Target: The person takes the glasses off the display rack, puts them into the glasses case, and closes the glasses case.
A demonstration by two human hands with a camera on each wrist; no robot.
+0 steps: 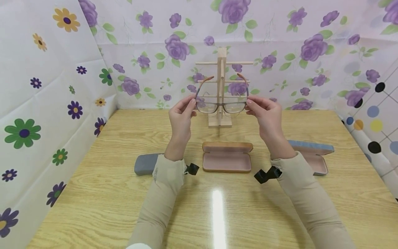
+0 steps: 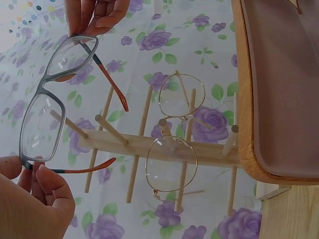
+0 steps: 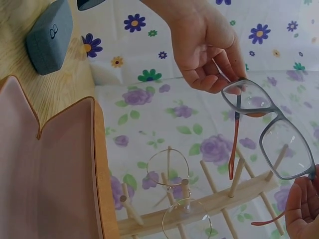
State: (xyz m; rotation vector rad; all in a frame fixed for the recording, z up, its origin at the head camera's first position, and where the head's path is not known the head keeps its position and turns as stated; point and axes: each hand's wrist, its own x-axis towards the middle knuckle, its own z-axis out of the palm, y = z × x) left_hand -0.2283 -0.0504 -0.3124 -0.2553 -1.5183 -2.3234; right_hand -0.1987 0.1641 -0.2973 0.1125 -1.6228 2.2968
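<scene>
My left hand (image 1: 182, 116) and my right hand (image 1: 268, 116) hold a pair of grey-framed eyeglasses (image 1: 220, 104) between them, each pinching one end near the hinge. The temples are unfolded, with orange tips pointing away toward the stand. Just behind the eyeglasses stands a wooden display stand (image 1: 222, 55) with several horizontal pegs. Thin gold round-rimmed glasses (image 2: 172, 169) hang on one of its lower pegs. In the left wrist view the grey eyeglasses (image 2: 42, 127) are apart from the stand's pegs.
An orange-brown glasses case (image 1: 227, 162) lies open on the wooden table, pink inside. To its left sits a closed grey-blue case (image 1: 145, 164), partly behind the left sleeve. An open blue case (image 1: 317, 162) is partly hidden by the right arm. Flowered cloth (image 1: 149, 76) hangs behind.
</scene>
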